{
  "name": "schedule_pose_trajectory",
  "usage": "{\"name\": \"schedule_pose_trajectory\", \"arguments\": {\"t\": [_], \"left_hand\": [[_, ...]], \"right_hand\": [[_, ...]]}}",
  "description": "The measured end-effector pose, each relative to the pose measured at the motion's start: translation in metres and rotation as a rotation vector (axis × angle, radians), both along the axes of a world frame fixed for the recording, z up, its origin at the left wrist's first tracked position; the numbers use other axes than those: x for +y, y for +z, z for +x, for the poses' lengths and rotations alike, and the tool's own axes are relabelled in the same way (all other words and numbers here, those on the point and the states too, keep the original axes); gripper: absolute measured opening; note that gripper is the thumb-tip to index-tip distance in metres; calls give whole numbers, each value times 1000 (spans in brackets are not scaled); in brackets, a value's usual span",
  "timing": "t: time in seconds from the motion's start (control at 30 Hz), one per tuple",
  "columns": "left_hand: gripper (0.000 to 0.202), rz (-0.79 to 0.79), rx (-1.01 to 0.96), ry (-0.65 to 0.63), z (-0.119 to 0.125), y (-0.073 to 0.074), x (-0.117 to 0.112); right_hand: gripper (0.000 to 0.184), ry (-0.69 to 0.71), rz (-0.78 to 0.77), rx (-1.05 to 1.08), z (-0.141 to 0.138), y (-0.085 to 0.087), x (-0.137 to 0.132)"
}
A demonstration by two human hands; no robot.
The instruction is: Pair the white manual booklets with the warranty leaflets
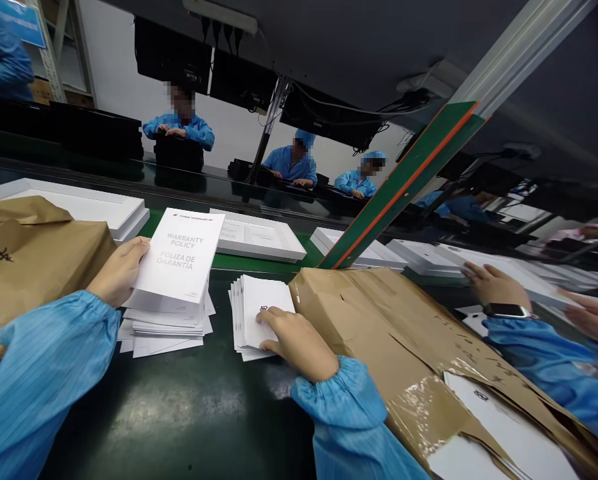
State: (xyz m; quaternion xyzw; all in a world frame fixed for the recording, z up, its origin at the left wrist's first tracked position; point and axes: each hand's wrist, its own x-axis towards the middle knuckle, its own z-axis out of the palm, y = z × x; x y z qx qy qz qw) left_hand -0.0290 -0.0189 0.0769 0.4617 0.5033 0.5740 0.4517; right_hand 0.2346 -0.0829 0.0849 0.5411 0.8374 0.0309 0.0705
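My left hand point(119, 270) grips the left edge of a white warranty policy booklet point(179, 260), tilted up above a stack of the same booklets point(166, 330) on the dark green bench. My right hand point(296, 340) rests with fingers curled on a smaller stack of white leaflets point(259, 313), fingertips on the top sheet. Both sleeves are light blue.
A brown paper package point(23, 260) lies at the left. Torn brown wrapping point(399, 327) holding white sheets lies at the right. White flat boxes point(259, 237) line the conveyor behind. A co-worker's hand with a watch point(496, 290) reaches in from the right. Other people work beyond.
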Motion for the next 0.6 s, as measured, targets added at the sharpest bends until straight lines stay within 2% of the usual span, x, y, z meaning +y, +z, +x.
{"name": "schedule_pose_trajectory", "arguments": {"t": [0.2, 0.6], "left_hand": [[21, -13, -15, -6, 3, 1, -1], [17, -37, -33, -25, 8, 3, -3]], "right_hand": [[34, -58, 80, -77, -11, -3, -6], [17, -61, 65, -87, -9, 1, -4]]}}
